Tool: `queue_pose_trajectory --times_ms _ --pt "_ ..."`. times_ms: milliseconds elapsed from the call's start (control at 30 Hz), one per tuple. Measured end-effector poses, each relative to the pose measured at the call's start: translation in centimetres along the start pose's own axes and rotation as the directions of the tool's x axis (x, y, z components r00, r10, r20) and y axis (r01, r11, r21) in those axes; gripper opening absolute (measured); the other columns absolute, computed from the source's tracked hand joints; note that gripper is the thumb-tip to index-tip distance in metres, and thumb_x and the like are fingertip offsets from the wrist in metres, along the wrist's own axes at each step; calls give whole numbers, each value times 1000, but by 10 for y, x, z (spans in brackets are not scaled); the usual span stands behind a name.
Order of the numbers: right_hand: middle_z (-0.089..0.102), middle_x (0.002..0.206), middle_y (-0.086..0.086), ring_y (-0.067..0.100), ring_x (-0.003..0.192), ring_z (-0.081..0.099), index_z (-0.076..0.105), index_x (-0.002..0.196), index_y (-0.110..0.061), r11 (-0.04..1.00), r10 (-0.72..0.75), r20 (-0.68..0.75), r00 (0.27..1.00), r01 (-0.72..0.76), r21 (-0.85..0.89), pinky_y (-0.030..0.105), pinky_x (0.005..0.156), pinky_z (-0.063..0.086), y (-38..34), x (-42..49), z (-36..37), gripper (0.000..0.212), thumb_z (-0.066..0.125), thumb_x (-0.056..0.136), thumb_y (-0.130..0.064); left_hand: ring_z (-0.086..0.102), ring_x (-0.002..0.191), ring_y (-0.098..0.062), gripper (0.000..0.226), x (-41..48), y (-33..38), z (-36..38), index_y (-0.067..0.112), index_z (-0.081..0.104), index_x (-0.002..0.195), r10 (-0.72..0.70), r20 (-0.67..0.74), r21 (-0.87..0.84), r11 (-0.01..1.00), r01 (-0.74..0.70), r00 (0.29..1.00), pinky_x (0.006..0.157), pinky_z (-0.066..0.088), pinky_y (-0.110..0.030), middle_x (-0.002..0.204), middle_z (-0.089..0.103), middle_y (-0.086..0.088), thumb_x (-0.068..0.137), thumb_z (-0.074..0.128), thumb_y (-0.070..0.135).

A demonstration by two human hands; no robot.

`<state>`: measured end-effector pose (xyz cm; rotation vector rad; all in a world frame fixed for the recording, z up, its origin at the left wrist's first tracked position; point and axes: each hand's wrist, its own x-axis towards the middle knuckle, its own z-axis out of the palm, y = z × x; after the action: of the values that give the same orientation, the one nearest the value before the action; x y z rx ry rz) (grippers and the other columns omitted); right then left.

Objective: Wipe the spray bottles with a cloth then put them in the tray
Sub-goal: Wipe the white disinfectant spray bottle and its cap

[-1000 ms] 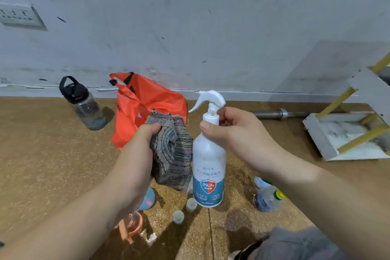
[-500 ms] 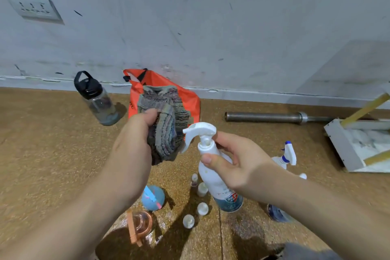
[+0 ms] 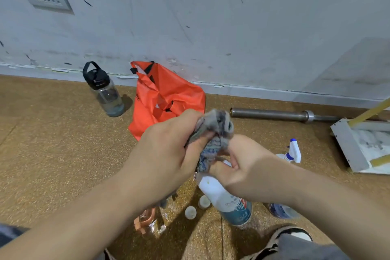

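My right hand (image 3: 242,167) grips the neck of a white spray bottle (image 3: 226,198) with a blue label, tilted with its base toward me. My left hand (image 3: 166,152) holds a grey striped cloth (image 3: 213,133) bunched over the bottle's spray head, which is hidden under it. A second spray bottle with a blue and white trigger (image 3: 292,152) stands on the floor to the right. The white tray (image 3: 346,145) with a marbled bottom lies at the far right, partly cut off by the frame edge.
An orange bag (image 3: 162,95) and a clear water bottle with a black lid (image 3: 105,91) stand by the wall. A steel bar (image 3: 274,114) lies along the skirting. Small white caps (image 3: 191,212), an orange-rimmed item (image 3: 145,218) and another bottle (image 3: 282,211) lie near my knees.
My left hand has brought the cloth right and down onto the bottle's spray head, covering it. The right hand has tilted the bottle further and lowered it.
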<state>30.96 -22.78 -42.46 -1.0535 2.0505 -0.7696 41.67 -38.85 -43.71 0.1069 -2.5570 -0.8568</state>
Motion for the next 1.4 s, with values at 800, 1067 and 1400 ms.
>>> queue_pose_trajectory --times_ms 800,1067,1400 --pt "43 64 -9 4 58 41 55 84 -6 991 -94 -13 996 94 92 24 59 35 4 0 -1 30 63 101 -30 53 58 -3 37 4 -5 6 24 57 78 -262 -104 -301 928 220 960 59 42 -23 64 59 15 109 45 41" --pt "34 70 3 16 63 33 43 73 -15 977 16 -40 999 -7 213 38 61 28 7 2 -5 39 62 103 -31 61 73 25 49 19 5 -17 34 71 79 -633 25 -551 637 539 774 73 46 -15 72 68 40 109 35 49" --pt "70 87 19 32 73 61 68 98 -15 991 51 2 999 -51 120 55 70 49 8 4 -4 37 62 89 -51 75 105 -28 41 6 -6 -5 12 68 121 -406 391 -619 547 563 826 90 63 -40 109 78 -9 86 77 -5"
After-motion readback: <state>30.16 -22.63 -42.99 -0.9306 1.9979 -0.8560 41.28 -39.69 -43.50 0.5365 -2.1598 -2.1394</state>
